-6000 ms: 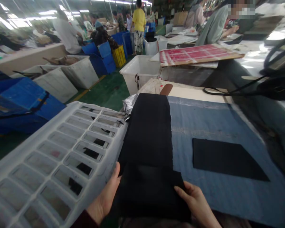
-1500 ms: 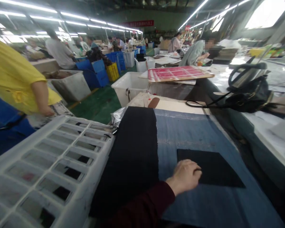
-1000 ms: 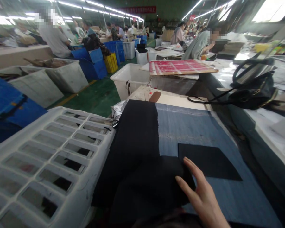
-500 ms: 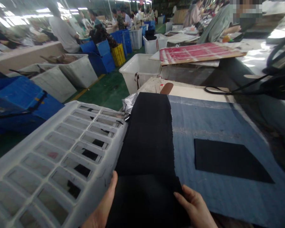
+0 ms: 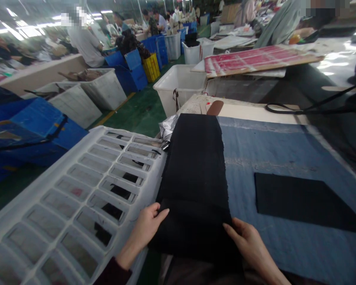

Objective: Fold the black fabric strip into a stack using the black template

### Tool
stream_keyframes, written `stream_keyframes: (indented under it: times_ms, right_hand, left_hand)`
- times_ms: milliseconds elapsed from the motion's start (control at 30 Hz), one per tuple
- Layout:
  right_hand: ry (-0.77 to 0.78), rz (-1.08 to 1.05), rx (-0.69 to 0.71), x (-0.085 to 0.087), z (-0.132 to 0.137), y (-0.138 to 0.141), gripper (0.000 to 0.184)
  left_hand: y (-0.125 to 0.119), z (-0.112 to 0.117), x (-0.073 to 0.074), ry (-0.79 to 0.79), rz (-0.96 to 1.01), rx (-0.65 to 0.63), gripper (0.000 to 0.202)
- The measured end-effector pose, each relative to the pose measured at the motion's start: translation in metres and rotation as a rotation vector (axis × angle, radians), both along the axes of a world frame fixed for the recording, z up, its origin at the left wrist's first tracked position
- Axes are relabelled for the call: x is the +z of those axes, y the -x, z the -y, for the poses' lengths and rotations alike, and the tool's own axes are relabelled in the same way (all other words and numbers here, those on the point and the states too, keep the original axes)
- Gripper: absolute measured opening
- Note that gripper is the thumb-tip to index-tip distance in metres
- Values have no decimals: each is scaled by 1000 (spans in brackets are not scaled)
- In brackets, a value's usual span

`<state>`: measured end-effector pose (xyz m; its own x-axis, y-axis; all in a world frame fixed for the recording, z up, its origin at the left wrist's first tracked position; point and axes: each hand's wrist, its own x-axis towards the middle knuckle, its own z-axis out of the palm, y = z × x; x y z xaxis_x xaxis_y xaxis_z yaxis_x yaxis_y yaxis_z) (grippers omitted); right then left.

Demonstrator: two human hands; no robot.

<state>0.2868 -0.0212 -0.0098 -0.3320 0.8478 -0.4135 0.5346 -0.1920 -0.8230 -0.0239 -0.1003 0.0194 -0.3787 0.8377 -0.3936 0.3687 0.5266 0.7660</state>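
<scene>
A black fabric panel [image 5: 192, 233] spans the space between my two hands at the near edge of the table. My left hand [image 5: 150, 223] pinches its left edge, thumb on top. At the right edge, my right hand [image 5: 241, 235] grips the same panel between thumb and fingers. Beyond it, a long black fabric piece [image 5: 195, 158] lies flat on the table, its right edge frayed; the held panel overlaps its near end. On the blue cloth [image 5: 243, 154] to the right rests a separate black cut piece [image 5: 305, 200] with a slanted corner.
A white slatted plastic crate [image 5: 86, 174] stands close on my left. Ahead are a white bin [image 5: 180, 81] and a red-topped board [image 5: 255, 61]. A brown tab-shaped piece [image 5: 215, 107] lies at the table's far edge. Blue bins [image 5: 32, 122] sit further left; several people work behind.
Both hands have moved up and forward with the held panel, which now lies further over the long piece. My left hand's thumb has come onto the panel's top. The view has shifted slightly.
</scene>
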Motion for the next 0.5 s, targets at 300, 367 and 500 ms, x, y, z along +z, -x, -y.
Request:
stream_keyframes:
  times_ms: [300,367,500]
  right_hand:
    - [-107,251,114,-18,-14,8,44]
    - [-112,261,124,-19,-14,8,45]
    - [-95,286,138,-21,-14,8,47]
  left_hand:
    - [16,-4,-16,41,-282,-76,38]
    - [17,-5,-16,50,-297,-72,36]
    - [18,-5,-21,62,-280,-54,36]
